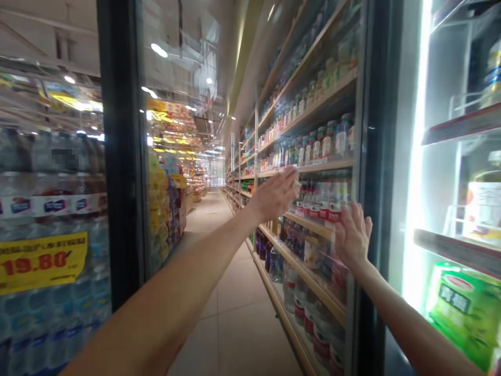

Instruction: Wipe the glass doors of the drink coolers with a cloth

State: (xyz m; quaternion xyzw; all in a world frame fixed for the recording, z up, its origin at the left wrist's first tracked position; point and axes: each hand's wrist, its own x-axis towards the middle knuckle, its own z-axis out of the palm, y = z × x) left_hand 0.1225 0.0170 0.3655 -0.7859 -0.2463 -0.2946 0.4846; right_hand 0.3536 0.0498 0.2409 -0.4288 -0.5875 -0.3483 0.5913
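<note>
**Both hands open on the cooler's glass door**

At your far left, packed water bottles stand behind glass, with a yellow price tag reading 19.80 in front of them. A dark door post rises just beside them. Past it you look through the glass door down a tiled aisle floor flanked by wooden store shelves full of bottles.

Your left hand reaches farthest. It is open, fingers straight and together, grasping nothing, and it lies against the pane around mid-height, a little blurred. Your right hand sits lower and to the right, palm flat on the same glass, fingers spread and empty, just beside the door's dark edge frame. So the door is directly under both palms.

To the right, the lit cooler shelves carry bottles and a green pack.
</note>
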